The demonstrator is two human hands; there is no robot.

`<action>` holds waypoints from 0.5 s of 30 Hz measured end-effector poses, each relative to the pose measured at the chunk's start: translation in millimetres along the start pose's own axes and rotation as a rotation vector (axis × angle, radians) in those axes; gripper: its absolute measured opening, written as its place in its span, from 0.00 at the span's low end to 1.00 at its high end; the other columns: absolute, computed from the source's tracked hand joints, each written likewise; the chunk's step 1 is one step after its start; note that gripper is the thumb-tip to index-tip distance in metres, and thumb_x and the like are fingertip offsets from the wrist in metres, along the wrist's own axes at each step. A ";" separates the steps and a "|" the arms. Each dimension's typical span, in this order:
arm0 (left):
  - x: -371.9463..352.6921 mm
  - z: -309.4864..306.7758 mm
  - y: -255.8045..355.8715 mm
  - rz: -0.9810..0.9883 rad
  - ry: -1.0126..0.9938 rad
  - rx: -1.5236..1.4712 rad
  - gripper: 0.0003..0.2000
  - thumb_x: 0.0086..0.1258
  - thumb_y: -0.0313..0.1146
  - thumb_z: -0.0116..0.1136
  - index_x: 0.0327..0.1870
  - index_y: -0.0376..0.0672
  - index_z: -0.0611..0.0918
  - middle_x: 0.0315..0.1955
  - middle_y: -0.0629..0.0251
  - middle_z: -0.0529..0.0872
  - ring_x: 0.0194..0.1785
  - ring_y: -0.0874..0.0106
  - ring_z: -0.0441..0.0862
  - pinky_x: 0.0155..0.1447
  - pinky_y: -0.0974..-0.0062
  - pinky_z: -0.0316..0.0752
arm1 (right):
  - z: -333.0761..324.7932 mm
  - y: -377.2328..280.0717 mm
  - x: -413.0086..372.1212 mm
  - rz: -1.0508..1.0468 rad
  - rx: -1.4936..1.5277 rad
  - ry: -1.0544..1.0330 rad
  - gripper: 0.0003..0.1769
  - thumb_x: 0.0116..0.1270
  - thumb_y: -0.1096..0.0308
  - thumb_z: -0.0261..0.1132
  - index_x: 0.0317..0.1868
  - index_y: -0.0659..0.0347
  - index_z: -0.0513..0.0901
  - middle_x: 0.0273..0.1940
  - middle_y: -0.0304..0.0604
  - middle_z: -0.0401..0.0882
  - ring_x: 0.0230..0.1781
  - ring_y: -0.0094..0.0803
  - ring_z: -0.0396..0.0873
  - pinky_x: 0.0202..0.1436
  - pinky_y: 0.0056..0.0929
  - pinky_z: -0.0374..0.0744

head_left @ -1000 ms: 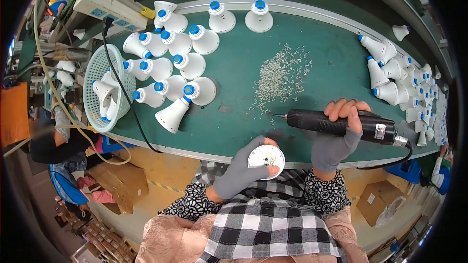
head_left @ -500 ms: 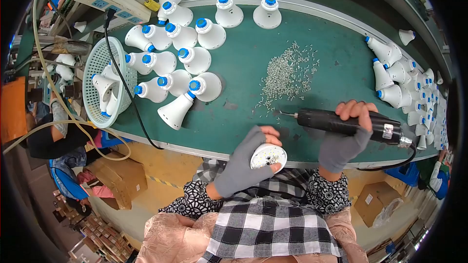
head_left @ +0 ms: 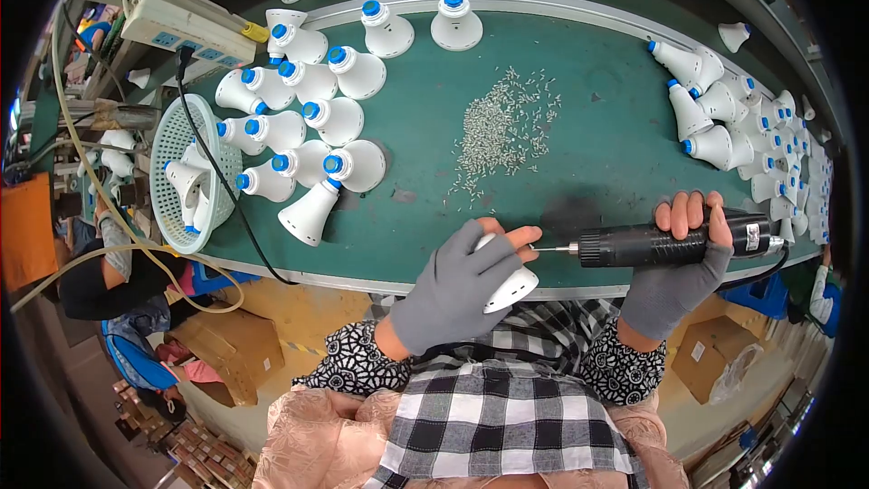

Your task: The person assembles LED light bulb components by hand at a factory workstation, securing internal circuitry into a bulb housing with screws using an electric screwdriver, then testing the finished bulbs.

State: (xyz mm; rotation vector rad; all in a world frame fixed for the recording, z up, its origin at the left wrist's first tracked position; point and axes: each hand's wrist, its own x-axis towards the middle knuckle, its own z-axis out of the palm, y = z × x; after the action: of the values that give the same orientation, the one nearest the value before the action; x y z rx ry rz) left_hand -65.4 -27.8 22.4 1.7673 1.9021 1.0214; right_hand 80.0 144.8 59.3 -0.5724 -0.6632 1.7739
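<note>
My left hand (head_left: 445, 297), in a grey fingerless glove, is closed around a white lamp housing (head_left: 512, 291) tilted on its side. Its index finger and thumb reach the bit tip of a black electric screwdriver (head_left: 625, 245); any screw there is too small to make out. Wrapped about the screwdriver's body is my right hand (head_left: 677, 276), gloved the same way, holding the tool level with the bit pointing left. Beyond both hands, a loose pile of small screws (head_left: 496, 136) lies on the green bench top (head_left: 407, 109).
Several white lamp housings with blue caps (head_left: 358, 166) stand or lie at left; another group (head_left: 711, 147) crowds the right. A pale green basket (head_left: 163, 204) holds more housings. A black cable (head_left: 213, 145) runs from a power strip (head_left: 172, 34) across the bench's left side.
My left hand has turned the housing so its round board face no longer shows. The screwdriver has moved right and down, and its bit now meets my left fingertips. The whole view has shifted slightly.
</note>
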 end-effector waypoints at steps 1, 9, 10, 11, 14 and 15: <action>0.2 0.7 0.9 0.002 -0.006 0.002 0.20 0.49 0.27 0.70 0.48 0.41 0.84 0.58 0.68 0.78 0.52 0.59 0.76 0.48 0.68 0.80 | 0.3 -0.3 -0.7 -0.002 -0.005 0.014 0.06 0.72 0.68 0.56 0.44 0.61 0.70 0.29 0.35 0.62 0.28 0.24 0.64 0.38 0.28 0.67; -1.7 -0.5 4.9 -0.108 -0.026 -0.195 0.23 0.50 0.26 0.68 0.52 0.44 0.82 0.55 0.63 0.79 0.54 0.57 0.75 0.55 0.64 0.76 | -2.1 -3.0 -3.1 -0.026 0.050 0.012 0.07 0.72 0.69 0.56 0.46 0.62 0.70 0.29 0.35 0.61 0.28 0.25 0.64 0.38 0.28 0.68; -2.2 0.1 5.5 -0.122 -0.027 -0.221 0.23 0.50 0.26 0.68 0.52 0.45 0.81 0.55 0.63 0.79 0.55 0.57 0.75 0.56 0.63 0.75 | -1.7 -3.1 -3.7 -0.025 0.047 0.015 0.07 0.72 0.69 0.56 0.46 0.62 0.70 0.29 0.35 0.61 0.28 0.25 0.64 0.38 0.29 0.68; -2.5 0.6 5.9 -0.135 -0.029 -0.247 0.24 0.50 0.26 0.68 0.53 0.45 0.81 0.55 0.62 0.79 0.55 0.56 0.75 0.57 0.63 0.74 | -1.2 -3.0 -4.4 -0.025 0.043 0.017 0.07 0.71 0.69 0.56 0.46 0.62 0.70 0.29 0.35 0.61 0.29 0.25 0.64 0.38 0.29 0.68; -2.4 0.5 6.9 -0.149 -0.039 -0.292 0.23 0.50 0.26 0.68 0.52 0.45 0.81 0.55 0.61 0.79 0.56 0.57 0.75 0.57 0.64 0.74 | -2.4 -2.5 -4.8 -0.029 0.043 0.006 0.08 0.71 0.69 0.56 0.46 0.62 0.70 0.29 0.35 0.61 0.29 0.25 0.64 0.38 0.28 0.68; -2.4 0.5 7.1 -0.151 -0.040 -0.294 0.23 0.50 0.26 0.68 0.52 0.45 0.81 0.55 0.61 0.78 0.56 0.57 0.75 0.57 0.64 0.74 | -2.9 -2.3 -4.9 -0.030 0.044 0.000 0.08 0.71 0.69 0.56 0.46 0.62 0.70 0.29 0.35 0.61 0.28 0.25 0.64 0.38 0.28 0.68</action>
State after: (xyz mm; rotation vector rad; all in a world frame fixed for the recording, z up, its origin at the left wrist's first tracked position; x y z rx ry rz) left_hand -59.6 -30.3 26.5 1.4473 1.7289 1.1335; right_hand 84.8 141.1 59.0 -0.5301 -0.6281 1.7557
